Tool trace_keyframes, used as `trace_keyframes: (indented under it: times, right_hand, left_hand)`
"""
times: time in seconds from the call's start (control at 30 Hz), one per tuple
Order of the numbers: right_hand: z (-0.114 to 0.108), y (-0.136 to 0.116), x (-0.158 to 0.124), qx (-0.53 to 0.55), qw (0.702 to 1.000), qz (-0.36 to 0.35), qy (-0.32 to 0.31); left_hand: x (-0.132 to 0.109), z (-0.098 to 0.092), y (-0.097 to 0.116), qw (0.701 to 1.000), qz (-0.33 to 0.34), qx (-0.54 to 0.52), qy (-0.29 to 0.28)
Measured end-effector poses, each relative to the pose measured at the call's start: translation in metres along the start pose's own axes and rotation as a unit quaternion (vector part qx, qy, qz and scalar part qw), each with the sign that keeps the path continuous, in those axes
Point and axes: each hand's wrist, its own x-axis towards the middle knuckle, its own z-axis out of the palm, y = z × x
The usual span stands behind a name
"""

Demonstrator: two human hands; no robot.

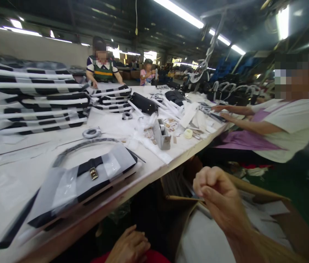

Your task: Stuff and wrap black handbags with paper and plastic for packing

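Observation:
My right hand point(222, 201) is raised above an open cardboard box point(264, 190), its fingers curled and pressed together; whatever they may hold is hidden. Low in the view, my left hand point(129, 244) lies near my lap with its fingers loosely stretched and nothing seen in them. A black handbag point(129, 157) rests on the table edge to the left, apart from both hands. White wrapping point(85, 182) and clear plastic cover its front around a gold clasp point(93, 173). Its arched handle point(72, 149) is wrapped too, and a dark strap point(17, 223) trails toward the front.
A grey tape dispenser point(163, 137) stands mid-table near a pale tape roll point(188, 133) and paper scraps. Wrapped bags are stacked in a tall pile point(41, 98). One co-worker point(269, 124) sits at the right; another point(103, 71) stands across the table point(110, 126).

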Motion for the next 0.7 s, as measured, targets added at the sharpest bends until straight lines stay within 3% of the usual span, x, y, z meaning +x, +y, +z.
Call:
trace_keyframes:
  times: [0.13,0.23,0.4,0.57,0.7]
  right_hand:
    - [-0.062,0.079,-0.009,-0.106,0.976,0.089,0.168]
    - [-0.127,0.138,-0.039,-0.201,0.939,0.166,0.223]
    - [-0.213,0.192,-0.110,-0.244,0.838,0.258,0.415]
    - [-0.244,0.212,-0.164,-0.270,0.771,0.306,0.490]
    - [-0.246,0.225,-0.179,-0.297,0.752,0.334,0.484]
  left_hand:
    - [-0.001,0.018,0.000,0.993,-0.063,-0.052,-0.085]
    - [-0.004,0.019,0.002,0.980,-0.128,-0.082,-0.129]
    - [-0.003,-0.003,0.007,0.952,-0.209,-0.130,-0.183]
    - [0.008,-0.014,0.009,0.940,-0.224,-0.145,-0.214]
    - [0.008,-0.008,0.002,0.936,-0.229,-0.135,-0.228]
